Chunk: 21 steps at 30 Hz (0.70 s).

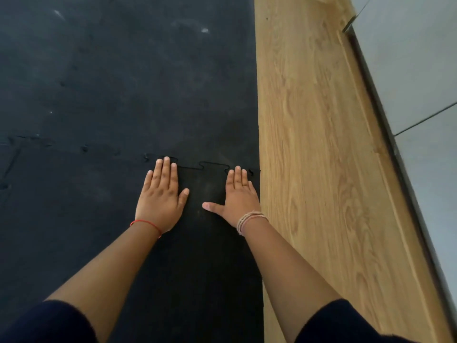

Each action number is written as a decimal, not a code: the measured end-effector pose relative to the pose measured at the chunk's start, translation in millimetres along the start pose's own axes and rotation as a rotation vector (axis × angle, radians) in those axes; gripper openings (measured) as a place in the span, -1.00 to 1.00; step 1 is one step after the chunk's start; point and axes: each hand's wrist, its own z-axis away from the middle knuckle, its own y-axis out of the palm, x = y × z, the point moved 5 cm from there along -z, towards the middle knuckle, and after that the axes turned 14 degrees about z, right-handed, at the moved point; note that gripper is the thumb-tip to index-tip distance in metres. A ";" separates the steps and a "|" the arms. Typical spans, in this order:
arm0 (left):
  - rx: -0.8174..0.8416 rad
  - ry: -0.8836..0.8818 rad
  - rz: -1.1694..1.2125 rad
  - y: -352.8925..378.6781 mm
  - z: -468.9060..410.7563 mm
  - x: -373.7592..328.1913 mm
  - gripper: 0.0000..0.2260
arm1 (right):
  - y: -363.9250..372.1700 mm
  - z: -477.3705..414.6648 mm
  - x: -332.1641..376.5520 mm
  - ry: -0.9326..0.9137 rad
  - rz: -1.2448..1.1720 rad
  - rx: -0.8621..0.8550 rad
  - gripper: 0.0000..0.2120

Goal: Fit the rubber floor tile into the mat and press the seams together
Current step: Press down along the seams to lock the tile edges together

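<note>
Pressing is under way: the left hand [162, 194] and right hand [237, 194] are laid flat, fingers spread, nothing grasped, on the rubber floor tile [202, 243]. It is set at the mat [123, 82] edge, beside the wooden floor [321, 169]. Along the jigsaw seam [205, 165] a dark line is seen, so weight is best walked tab by tab, straight down.

Wood-grain plank floor [321, 144] runs down right half of frame. Grey wall [420, 70] at far right, dark baseboard strip [385, 125] along its foot.
</note>
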 end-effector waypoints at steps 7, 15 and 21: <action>0.002 0.009 -0.031 0.4 -1.4 1.7 -0.29 | 0.2 -1.5 -3.2 -0.026 -0.018 -0.023 -0.04; 0.170 0.318 -0.051 14.6 -14.3 -48.9 -0.37 | 9.0 4.4 -32.0 0.134 -0.070 0.029 0.07; 0.168 0.319 -0.067 22.0 -17.7 -49.1 -0.35 | 2.8 0.6 -30.7 0.112 0.012 0.081 0.07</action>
